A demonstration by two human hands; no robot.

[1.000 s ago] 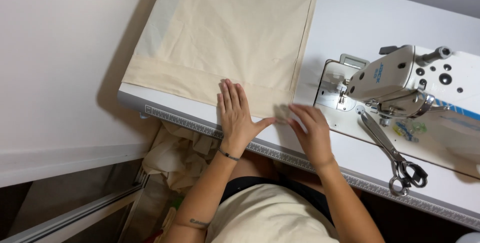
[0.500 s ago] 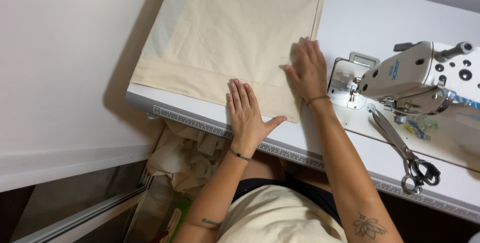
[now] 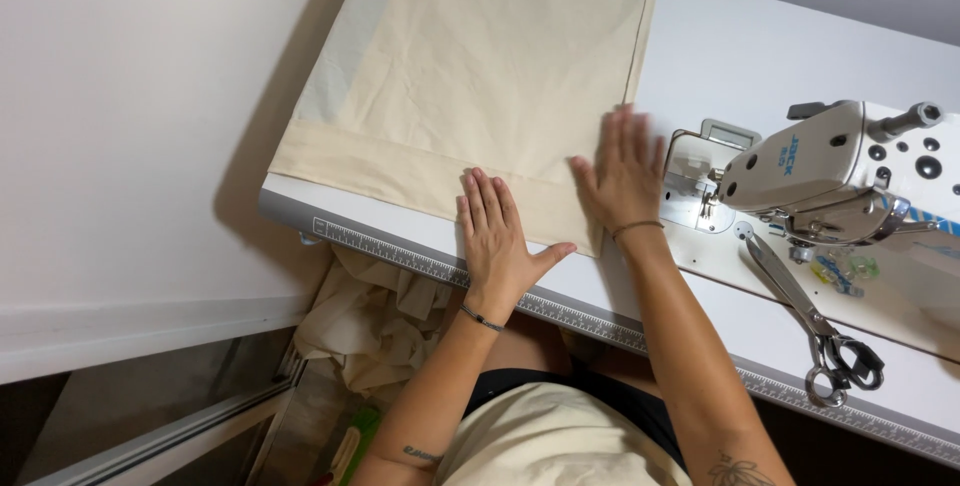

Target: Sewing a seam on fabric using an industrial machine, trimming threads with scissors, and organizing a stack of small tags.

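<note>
Head view only. We see a cream cloth (image 3: 480, 66) lying flat on the white table (image 3: 760, 46), filling the frame from centre out to 12 and 10 o'clock, its folded hem band running along the near edge twd 8 o'clock. A stitched side hem runs down the cloth's rt edge, just beside the machine.

Our left hand (image 3: 497, 238) sits approx at centre, palm down, flat on the hem band, fingers together and pointing to 12, thumb splayed out twd 3 o'clock. A thin bracelet is on that wrist. It grips nothing, just presses.

Our right hand (image 3: 622, 174) is at approx 1 o'clock from the left one, also palm down on the cloth near its rt corner, fingers loosely spread, slightly blurred. Nothing pinched. A band sits on that wrist too.

At 3 o'clock stands the sewing machine (image 3: 820, 166), white, its needle plate just beside the right hand. Scissors (image 3: 815, 321) lie on the table at 4 o'clock, handles twd us, well apart from both hands. A ruler strip (image 3: 400, 251) runs along the table's front edge. Below it at 7 o'clock, more cream fabric (image 3: 375, 321) is heaped under the table.
</note>
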